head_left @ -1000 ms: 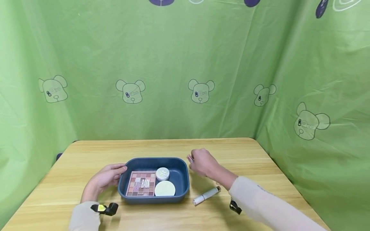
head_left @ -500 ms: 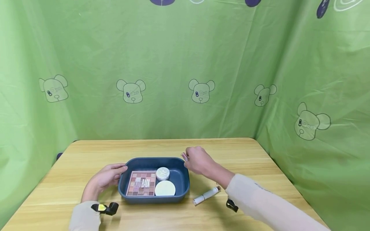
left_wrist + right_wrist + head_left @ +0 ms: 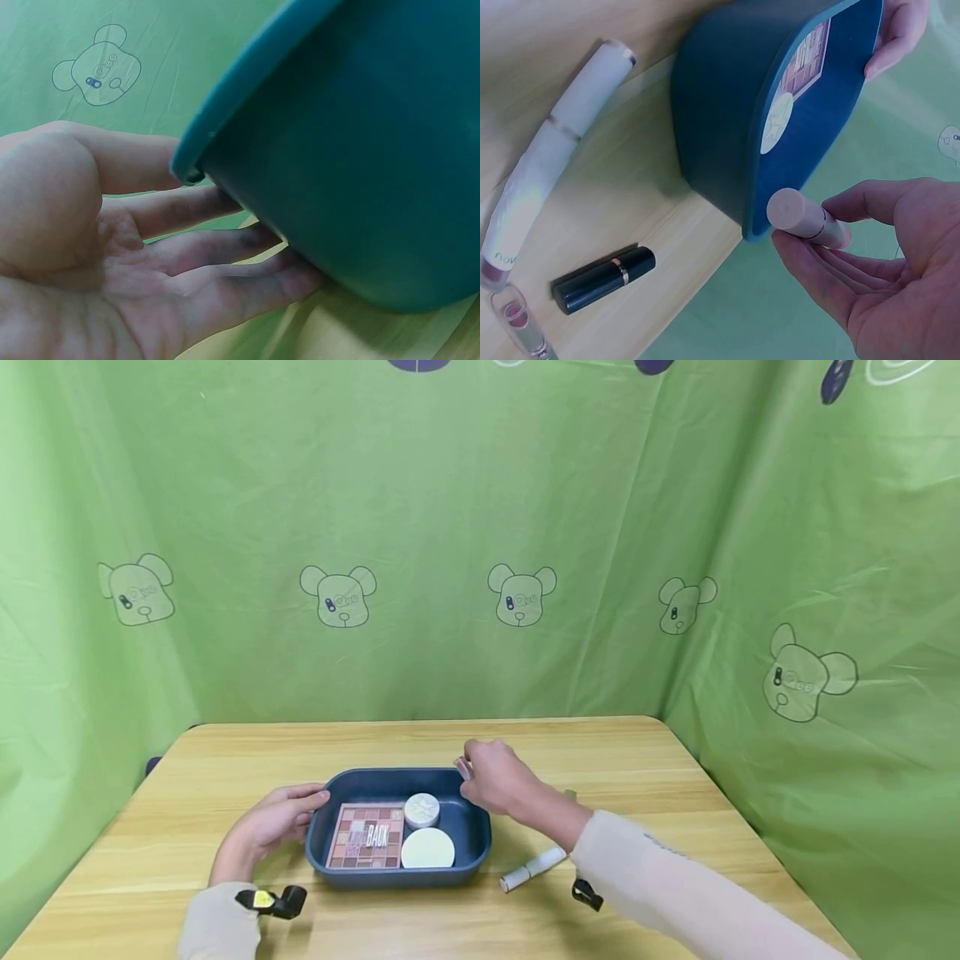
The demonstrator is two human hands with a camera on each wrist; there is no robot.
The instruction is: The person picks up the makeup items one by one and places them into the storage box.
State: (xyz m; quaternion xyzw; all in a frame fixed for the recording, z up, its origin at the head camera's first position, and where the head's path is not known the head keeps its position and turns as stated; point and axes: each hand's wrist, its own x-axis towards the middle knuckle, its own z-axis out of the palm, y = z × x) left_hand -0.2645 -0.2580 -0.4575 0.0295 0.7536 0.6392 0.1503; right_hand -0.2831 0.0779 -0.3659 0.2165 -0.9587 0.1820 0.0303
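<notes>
A blue bin [image 3: 401, 878] stands on the table, holding a palette [image 3: 366, 837], a small round container [image 3: 422, 811] and a larger white round one [image 3: 427, 849]. My left hand [image 3: 273, 821] rests at the bin's left side; in the left wrist view the thumb touches the rim and the fingers [image 3: 225, 244] lie against the outer wall. Over the bin's back right corner, my right hand [image 3: 498, 777] pinches a small pink tube [image 3: 804, 216] between thumb and fingers, as the right wrist view shows.
Right of the bin lies a white tube [image 3: 534, 869]. The right wrist view also shows a black lipstick [image 3: 604, 279] and a small clear-capped tube [image 3: 523, 326] on the table [image 3: 682, 262]. A green curtain [image 3: 420, 677] hangs behind.
My right hand has moved left with the pink tube, from outside the bin's right side to over its back right corner. The left hand and the bin have stayed put.
</notes>
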